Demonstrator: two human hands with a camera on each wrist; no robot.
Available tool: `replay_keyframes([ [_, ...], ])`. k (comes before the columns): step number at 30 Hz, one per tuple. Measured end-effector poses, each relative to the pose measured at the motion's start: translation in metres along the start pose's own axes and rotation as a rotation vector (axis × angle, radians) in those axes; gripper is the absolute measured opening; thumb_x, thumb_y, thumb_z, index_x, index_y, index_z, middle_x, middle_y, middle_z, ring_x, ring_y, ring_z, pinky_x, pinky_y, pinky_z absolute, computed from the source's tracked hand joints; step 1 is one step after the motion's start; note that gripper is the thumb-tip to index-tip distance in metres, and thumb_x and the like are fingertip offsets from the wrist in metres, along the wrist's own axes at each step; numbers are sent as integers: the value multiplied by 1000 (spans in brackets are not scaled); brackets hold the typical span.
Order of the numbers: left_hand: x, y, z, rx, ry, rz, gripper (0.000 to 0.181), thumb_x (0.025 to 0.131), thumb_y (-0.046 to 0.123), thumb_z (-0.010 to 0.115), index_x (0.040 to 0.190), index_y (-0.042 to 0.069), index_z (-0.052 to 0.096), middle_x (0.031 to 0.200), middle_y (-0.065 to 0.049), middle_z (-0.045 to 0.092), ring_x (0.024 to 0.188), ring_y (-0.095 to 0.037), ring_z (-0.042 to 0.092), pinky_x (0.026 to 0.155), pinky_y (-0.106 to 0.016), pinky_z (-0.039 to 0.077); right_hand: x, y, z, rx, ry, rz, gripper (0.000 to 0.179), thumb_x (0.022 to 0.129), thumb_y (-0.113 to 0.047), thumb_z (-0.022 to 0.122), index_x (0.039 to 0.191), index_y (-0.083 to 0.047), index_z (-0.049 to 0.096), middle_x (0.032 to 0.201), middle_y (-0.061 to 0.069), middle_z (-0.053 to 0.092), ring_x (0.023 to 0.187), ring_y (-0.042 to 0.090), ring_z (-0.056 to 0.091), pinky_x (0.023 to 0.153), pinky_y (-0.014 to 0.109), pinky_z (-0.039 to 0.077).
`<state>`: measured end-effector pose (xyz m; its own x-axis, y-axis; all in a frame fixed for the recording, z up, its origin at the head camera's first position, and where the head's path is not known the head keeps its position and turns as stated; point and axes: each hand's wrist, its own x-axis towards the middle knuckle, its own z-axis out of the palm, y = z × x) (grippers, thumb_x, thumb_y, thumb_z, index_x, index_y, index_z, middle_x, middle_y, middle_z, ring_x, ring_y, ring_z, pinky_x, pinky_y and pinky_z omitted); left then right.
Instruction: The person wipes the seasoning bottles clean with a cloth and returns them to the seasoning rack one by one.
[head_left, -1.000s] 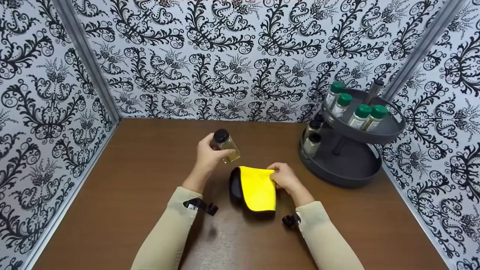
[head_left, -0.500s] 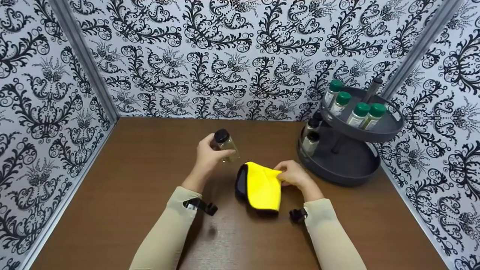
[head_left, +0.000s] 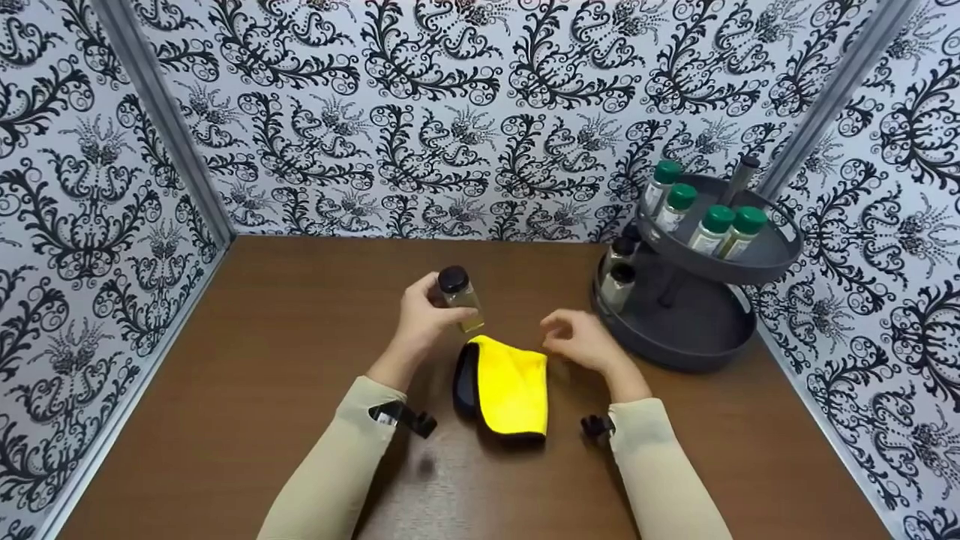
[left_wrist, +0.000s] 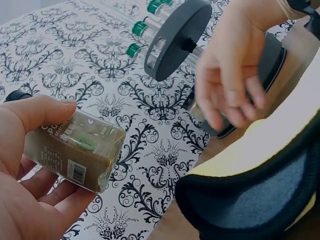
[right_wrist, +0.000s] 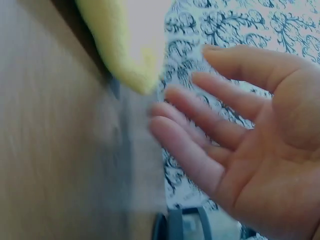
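Note:
A glass spice jar [head_left: 469, 307] with a black cap and yellowish-brown contents is gripped by my left hand [head_left: 424, 319], thumb on one side and fingers on the other. In the left wrist view the jar [left_wrist: 80, 145] lies tilted, with its label and barcode showing. Just below it in the head view, a folded yellow cloth [head_left: 514, 386] with a black edge and dark underside sits on the table. My right hand [head_left: 585, 341] is just right of the cloth, apart from it. The right wrist view shows that hand [right_wrist: 240, 125] with its fingers loosely extended and nothing held.
A dark two-tier round rack [head_left: 690, 352] stands at the right rear of the brown table [head_left: 300, 337]. Several green-capped jars [head_left: 711, 231] are on its upper tier. Black-capped jars [head_left: 619, 289] stand on the lower tier. Patterned walls [head_left: 420, 120] enclose the back and sides.
My right hand has let go of the cloth, which first shifted right and now lies further left. The jar in my left hand has moved slightly right and down.

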<state>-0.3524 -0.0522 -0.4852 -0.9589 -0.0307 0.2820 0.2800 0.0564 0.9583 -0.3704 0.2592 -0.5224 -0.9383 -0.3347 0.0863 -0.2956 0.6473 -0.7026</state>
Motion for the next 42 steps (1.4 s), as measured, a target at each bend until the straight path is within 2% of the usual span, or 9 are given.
replay_keyframes([
  [5,-3,0,3,12,-5,-15,40,68,0,92,103,7,73,95,-7,73,88,-20,68,80,-28,59,-3,12,-19,-144,322,-116,23,86,-8,78,108,-6,79,96,8,81,88,24,75,83,41,59],
  [8,-4,1,5,17,-8,-22,41,67,0,92,103,7,74,95,-7,74,87,-19,68,79,-28,59,-7,21,-33,-222,506,-135,19,83,-9,80,102,-6,80,94,10,80,88,30,75,84,48,58],
  [11,-4,0,9,15,-18,-31,42,67,1,93,104,9,76,95,-6,74,86,-19,68,78,-28,59,-14,34,-46,-283,637,-78,18,83,-13,81,99,-5,80,95,14,78,93,40,73,88,54,54],
  [13,-5,-1,11,11,-28,-37,42,66,1,93,103,10,76,95,-6,74,86,-18,67,78,-28,60,-19,44,-53,-313,667,1,21,84,-18,81,100,-5,79,97,17,77,97,44,71,90,57,52],
  [18,-8,-3,15,-10,-53,-53,42,65,1,94,101,10,76,95,-7,74,86,-21,68,79,-31,61,-32,69,-62,-377,643,190,30,92,-36,77,100,-7,78,98,20,77,98,46,70,89,59,53],
  [22,-8,0,20,-22,-58,-65,41,65,0,93,101,11,75,97,-7,75,88,-22,70,81,-33,63,-37,82,-67,-378,603,248,38,96,-46,72,91,-9,78,89,16,77,89,43,71,81,58,54],
  [28,-3,4,35,-68,-68,-71,43,66,0,93,103,12,75,100,-9,75,91,-24,70,83,-35,64,-45,89,-78,-361,382,330,55,96,-69,63,83,-16,73,85,8,74,78,31,67,66,43,49],
  [33,3,9,50,-30,-82,-60,44,68,1,93,107,10,74,102,-9,76,92,-21,70,84,-33,62,-50,89,-83,-341,288,338,50,95,-68,65,84,-20,72,86,4,73,79,26,66,68,38,47],
  [42,12,25,78,67,-45,-5,40,70,13,96,104,10,74,96,-5,74,84,-16,65,75,-28,56,-45,85,-75,-328,357,241,32,91,-46,80,74,-20,75,74,0,73,69,24,65,69,41,51],
])
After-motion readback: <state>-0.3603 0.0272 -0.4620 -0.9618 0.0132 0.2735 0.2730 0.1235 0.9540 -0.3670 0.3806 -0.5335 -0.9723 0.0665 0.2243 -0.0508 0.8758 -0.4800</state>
